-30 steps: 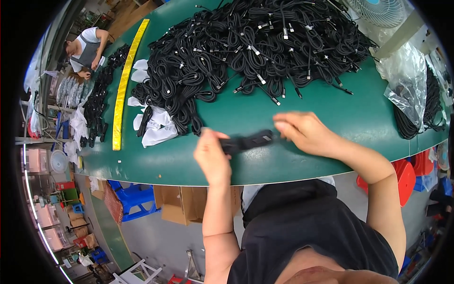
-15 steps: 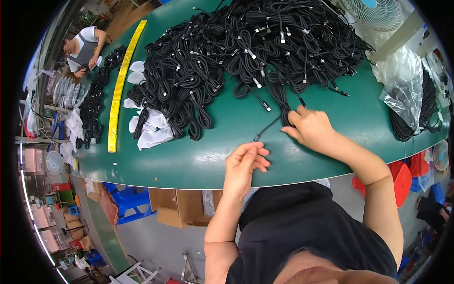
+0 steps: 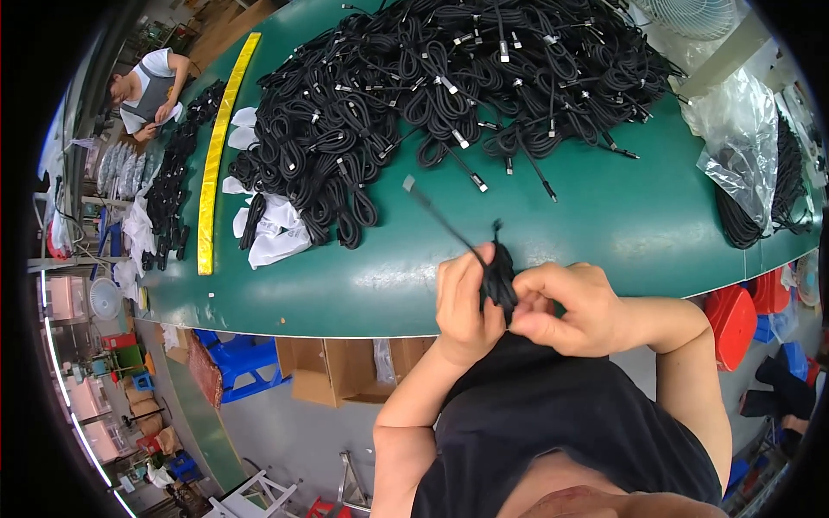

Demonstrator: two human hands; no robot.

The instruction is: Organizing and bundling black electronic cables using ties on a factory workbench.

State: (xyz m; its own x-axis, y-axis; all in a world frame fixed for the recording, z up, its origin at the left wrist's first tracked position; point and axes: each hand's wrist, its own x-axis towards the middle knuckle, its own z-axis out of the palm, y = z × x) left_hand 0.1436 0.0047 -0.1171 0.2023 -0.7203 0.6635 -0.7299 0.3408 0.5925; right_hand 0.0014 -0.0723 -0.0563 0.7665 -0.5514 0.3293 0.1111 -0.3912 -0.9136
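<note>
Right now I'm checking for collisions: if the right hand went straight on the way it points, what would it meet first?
Most likely the black cable bundle held in the left hand: the right hand points leftward at it from close by, though whether they touch is unclear.

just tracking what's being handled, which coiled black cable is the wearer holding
The coiled black cable gripped in the left hand, apart from the large black cable pile; the others there lie unheld on the green table.

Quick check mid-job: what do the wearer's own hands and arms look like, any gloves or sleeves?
The left hand and right hand are ungloved, with no watch or bracelet visible. No sleeve covers either forearm; the top is black.
</note>
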